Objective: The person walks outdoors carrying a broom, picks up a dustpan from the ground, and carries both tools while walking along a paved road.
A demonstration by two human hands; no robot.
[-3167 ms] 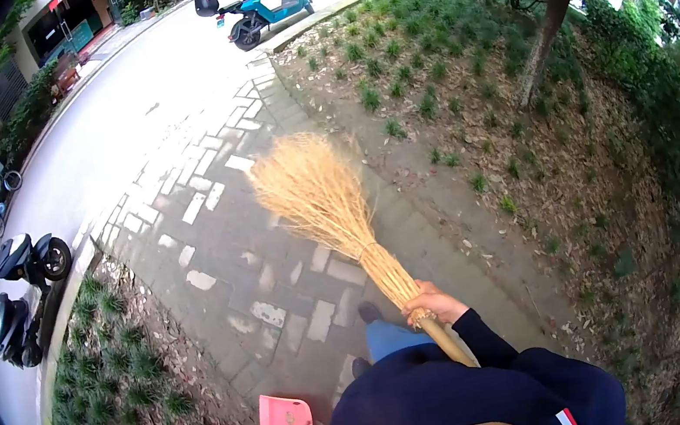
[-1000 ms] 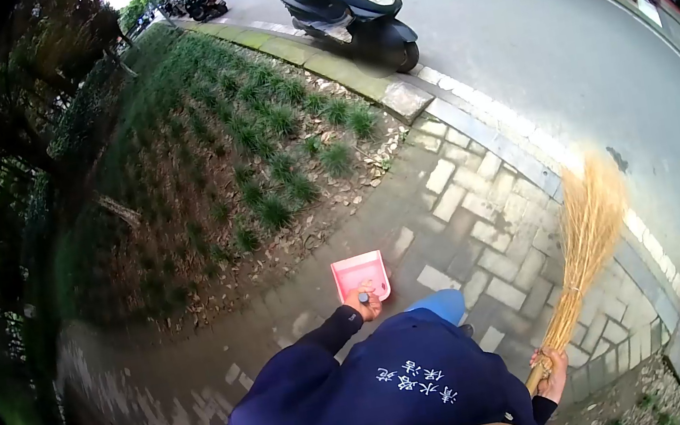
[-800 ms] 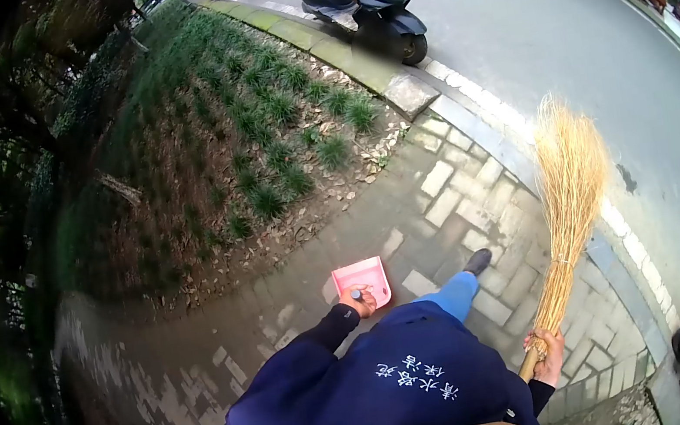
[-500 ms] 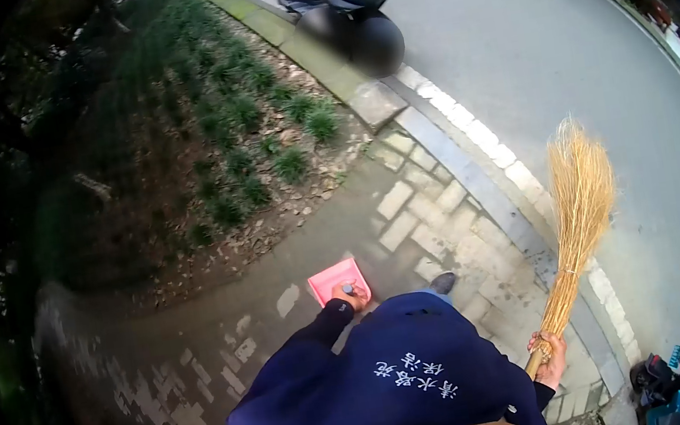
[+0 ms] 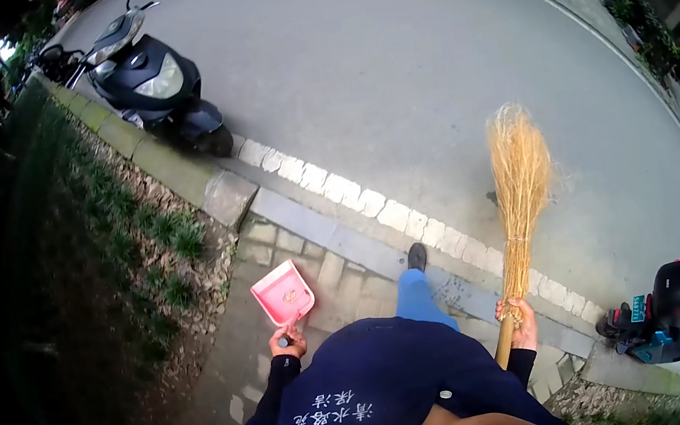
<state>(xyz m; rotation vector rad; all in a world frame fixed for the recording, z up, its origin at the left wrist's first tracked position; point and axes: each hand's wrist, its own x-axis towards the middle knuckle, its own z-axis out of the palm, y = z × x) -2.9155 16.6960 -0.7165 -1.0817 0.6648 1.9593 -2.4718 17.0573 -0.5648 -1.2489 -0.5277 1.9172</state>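
Note:
My left hand is closed on the handle of a pink dustpan, whose open pan faces up with a little brownish debris inside. My right hand grips a straw broom low down, where the bristle bundle meets its pale handle. The bristles point away from me, over the road. Between my hands shows the front of a dark blue jacket with white lettering. A dark shoe and blue trouser leg stretch forward to the kerb.
A black scooter stands at the kerb ahead on the left. Another parked scooter is at the right. White-edged kerb stones separate the paved walkway from the grey road. A planted bed with leaves borders the left.
The view has turned right, so the black scooter sits further left. My left hand and the dustpan have swung out, and its inside shows more fully. A leg has stepped towards the kerb.

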